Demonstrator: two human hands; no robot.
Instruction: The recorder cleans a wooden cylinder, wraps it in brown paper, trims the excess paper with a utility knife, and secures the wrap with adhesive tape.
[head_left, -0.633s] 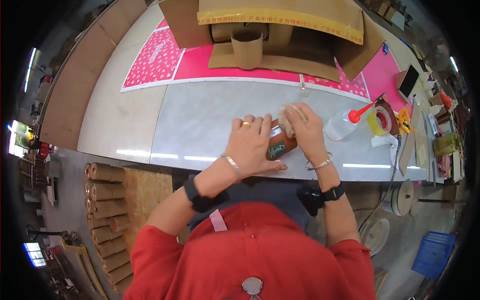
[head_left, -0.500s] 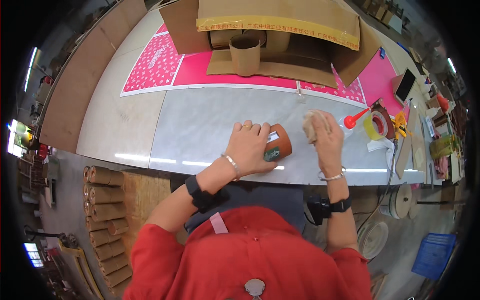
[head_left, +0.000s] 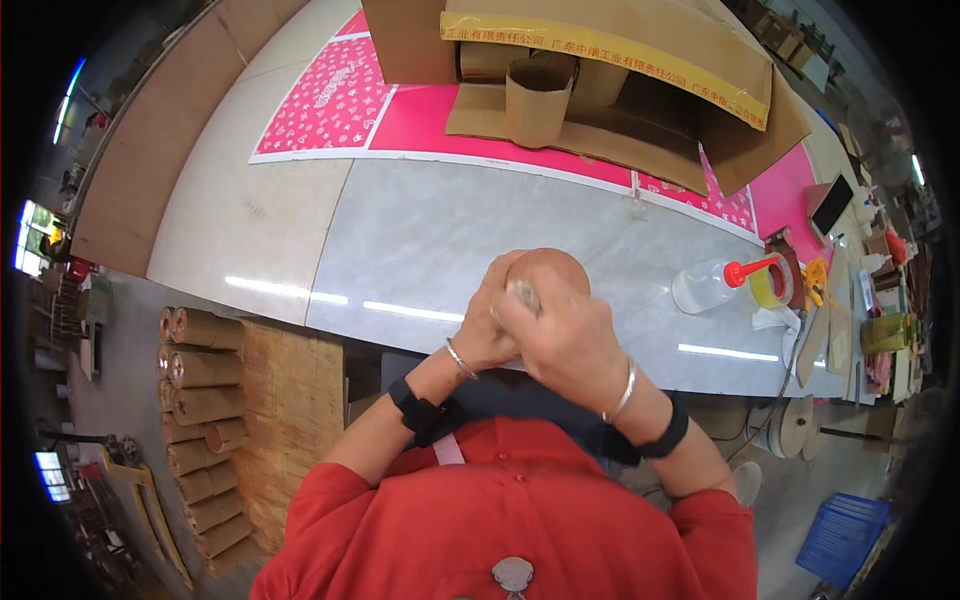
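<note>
At the near edge of the grey tabletop (head_left: 400, 230), my left hand (head_left: 485, 325) is wrapped round a reddish-brown cylindrical container (head_left: 556, 264). Its rounded upper part shows between my hands; the rest is covered. My right hand (head_left: 575, 340) is closed on a small crumpled beige cloth (head_left: 522, 293), held against or just over the container. Whether the cloth touches its surface is hidden by my fingers. To the right stands a clear squeeze bottle (head_left: 703, 288) with a red nozzle.
A large open cardboard box (head_left: 785, 125) sits at the back on a pink printed sheet (head_left: 425, 122), with a brown paper tube (head_left: 538, 108) in front. A yellow tape roll (head_left: 768, 290) and a phone (head_left: 830, 207) lie right. Wrapped cylinders (head_left: 208, 367) are stacked at lower left.
My right hand has moved left and down with the cloth, from beside the bottle to the container. The container has turned in my left hand, hiding its label. The view has shifted slightly.
</note>
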